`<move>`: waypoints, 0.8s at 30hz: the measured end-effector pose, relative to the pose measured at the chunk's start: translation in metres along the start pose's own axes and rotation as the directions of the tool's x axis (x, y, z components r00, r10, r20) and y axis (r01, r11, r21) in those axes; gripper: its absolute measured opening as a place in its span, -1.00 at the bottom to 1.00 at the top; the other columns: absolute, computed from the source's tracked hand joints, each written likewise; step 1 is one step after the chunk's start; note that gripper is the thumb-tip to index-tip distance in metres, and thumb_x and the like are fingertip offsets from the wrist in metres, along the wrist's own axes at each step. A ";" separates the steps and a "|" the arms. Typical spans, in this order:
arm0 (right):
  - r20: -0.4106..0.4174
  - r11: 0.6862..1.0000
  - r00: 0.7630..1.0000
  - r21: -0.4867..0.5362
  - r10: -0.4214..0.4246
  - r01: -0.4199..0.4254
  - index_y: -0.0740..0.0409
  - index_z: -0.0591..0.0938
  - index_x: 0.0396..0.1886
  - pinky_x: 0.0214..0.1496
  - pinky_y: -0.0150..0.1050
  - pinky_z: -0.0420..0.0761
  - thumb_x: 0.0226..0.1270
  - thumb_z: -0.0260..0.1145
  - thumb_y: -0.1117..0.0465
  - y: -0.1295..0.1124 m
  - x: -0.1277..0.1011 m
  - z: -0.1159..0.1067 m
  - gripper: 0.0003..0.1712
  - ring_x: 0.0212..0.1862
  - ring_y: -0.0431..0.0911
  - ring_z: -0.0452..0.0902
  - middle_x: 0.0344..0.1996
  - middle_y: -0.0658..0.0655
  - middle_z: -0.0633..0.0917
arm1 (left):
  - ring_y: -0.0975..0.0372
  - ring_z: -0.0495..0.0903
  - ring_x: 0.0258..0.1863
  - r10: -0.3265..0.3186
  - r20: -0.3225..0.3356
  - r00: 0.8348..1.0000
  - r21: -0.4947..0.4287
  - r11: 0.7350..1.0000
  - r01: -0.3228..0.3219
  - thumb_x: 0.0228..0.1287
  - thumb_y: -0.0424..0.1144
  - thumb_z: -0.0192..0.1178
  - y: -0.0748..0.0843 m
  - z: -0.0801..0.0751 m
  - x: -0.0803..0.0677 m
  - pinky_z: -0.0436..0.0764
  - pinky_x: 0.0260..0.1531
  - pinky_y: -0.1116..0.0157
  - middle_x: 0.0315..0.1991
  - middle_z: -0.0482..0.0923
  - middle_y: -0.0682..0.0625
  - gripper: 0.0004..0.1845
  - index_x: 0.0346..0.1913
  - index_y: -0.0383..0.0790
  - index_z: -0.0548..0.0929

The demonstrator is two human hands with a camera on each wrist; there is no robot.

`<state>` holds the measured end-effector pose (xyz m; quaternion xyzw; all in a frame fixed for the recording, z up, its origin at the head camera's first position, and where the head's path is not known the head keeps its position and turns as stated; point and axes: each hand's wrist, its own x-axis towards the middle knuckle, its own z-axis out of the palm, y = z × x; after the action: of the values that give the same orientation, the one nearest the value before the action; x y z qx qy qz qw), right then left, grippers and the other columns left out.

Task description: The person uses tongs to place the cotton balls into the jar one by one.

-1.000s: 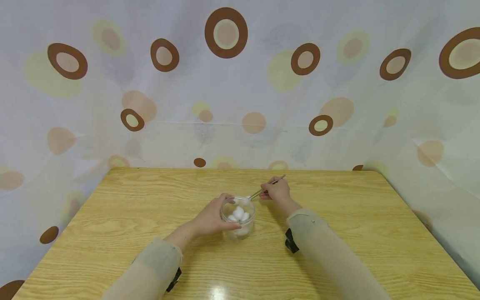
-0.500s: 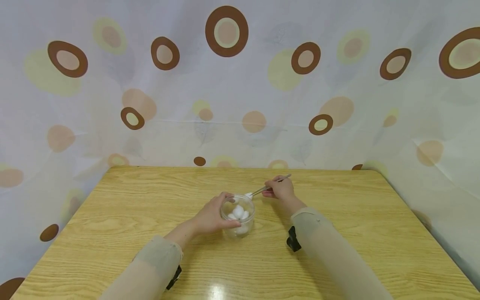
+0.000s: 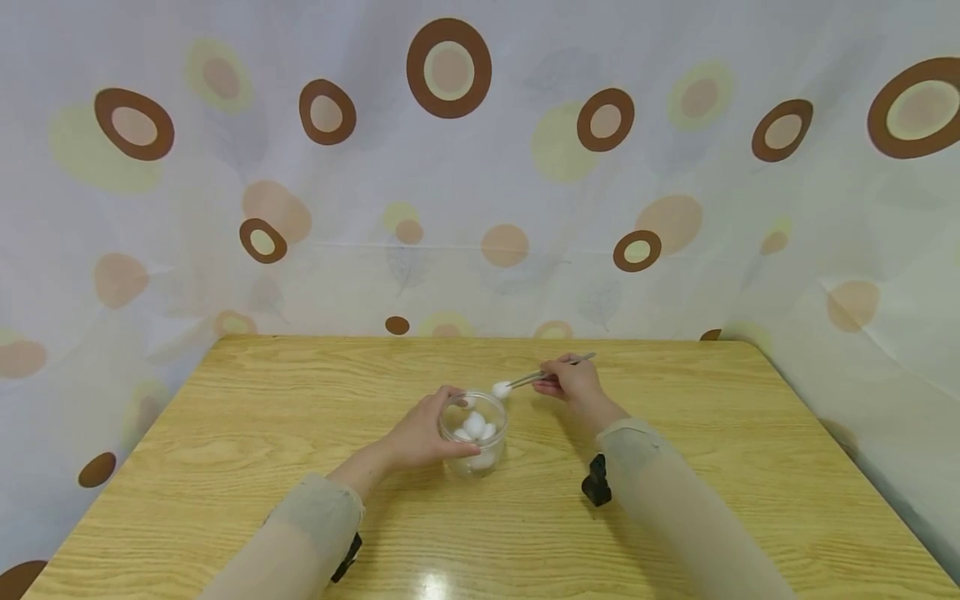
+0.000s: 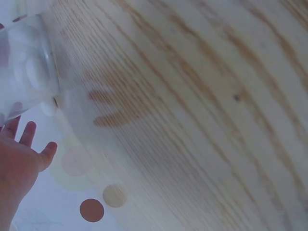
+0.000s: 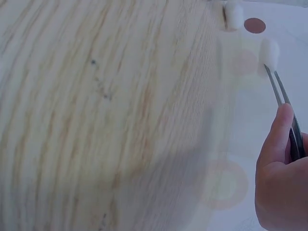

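Slightly right of the table's middle in the head view, my left hand [image 3: 429, 433] holds a clear round jar [image 3: 487, 461] upright, thumb in front and fingers round the far side. Several white cotton balls [image 3: 474, 425] lie inside the jar. My right hand [image 3: 576, 382] pinches metal tweezers [image 3: 528, 379], angled down to the left. At their tips, just beyond the jar's right rim, is a white cotton ball [image 3: 502, 389]. In the right wrist view the two prongs stand apart at this cotton ball [image 5: 270, 54]; how firmly they grip it I cannot tell.
Both hands work over a wood-grain table [image 3: 225, 467]. A patterned cloth [image 3: 360, 283] hangs behind the table and at its sides. Another white tuft [image 5: 234, 16] appears at the top of the right wrist view. Black wrist straps [image 3: 596, 481] show under the sleeves.
My right hand and the tweezers have moved a little right, away from the jar. The cotton ball at the tips now shows clear of the jar's rim. My left hand keeps its hold.
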<state>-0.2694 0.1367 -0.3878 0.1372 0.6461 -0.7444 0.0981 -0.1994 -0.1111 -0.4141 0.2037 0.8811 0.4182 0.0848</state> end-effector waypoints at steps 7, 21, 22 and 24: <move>0.008 1.000 1.000 0.015 0.013 -0.014 0.24 0.33 -0.36 -0.44 -0.40 0.64 0.35 0.09 0.40 -0.006 -0.006 -0.004 -0.89 -0.62 -0.19 0.61 -0.68 0.08 0.58 | -0.02 0.25 0.30 0.001 -0.002 1.000 0.003 1.000 -0.001 -0.02 0.07 0.39 0.002 0.001 0.000 0.28 0.24 -0.05 0.24 0.37 -0.05 -0.15 0.29 -0.17 0.25; 0.053 0.985 0.998 0.168 0.027 -0.036 0.22 0.37 -0.47 -0.38 -0.37 0.65 0.37 0.04 0.40 -0.021 -0.002 -0.023 -0.82 -0.58 -0.14 0.63 -0.64 0.11 0.55 | -0.01 0.24 0.31 0.000 0.005 1.000 0.003 1.000 0.000 -0.01 0.09 0.38 0.001 0.003 0.004 0.29 0.23 -0.05 0.26 0.36 -0.03 -0.15 0.29 -0.15 0.23; 0.059 0.985 0.998 0.170 0.025 -0.035 0.22 0.37 -0.48 -0.38 -0.37 0.65 0.38 0.03 0.40 -0.022 -0.002 -0.025 -0.81 -0.57 -0.13 0.64 -0.63 0.10 0.55 | 0.00 0.25 0.31 0.000 0.006 1.000 0.003 1.000 0.000 -0.01 0.09 0.38 0.002 0.003 0.005 0.29 0.23 -0.04 0.26 0.36 -0.03 -0.15 0.30 -0.15 0.23; 0.065 0.983 0.998 0.182 0.020 -0.032 0.21 0.38 -0.50 -0.37 -0.37 0.65 0.37 0.03 0.40 -0.024 -0.003 -0.027 -0.80 -0.56 -0.13 0.64 -0.63 0.11 0.55 | 0.00 0.24 0.30 0.000 0.010 1.000 0.003 1.000 0.000 -0.01 0.09 0.38 0.004 0.004 0.006 0.29 0.23 -0.04 0.26 0.36 -0.03 -0.15 0.30 -0.14 0.23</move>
<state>-0.2726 0.1664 -0.3679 0.1305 0.5697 -0.8032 0.1149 -0.2019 -0.1036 -0.4138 0.2060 0.8813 0.4159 0.0889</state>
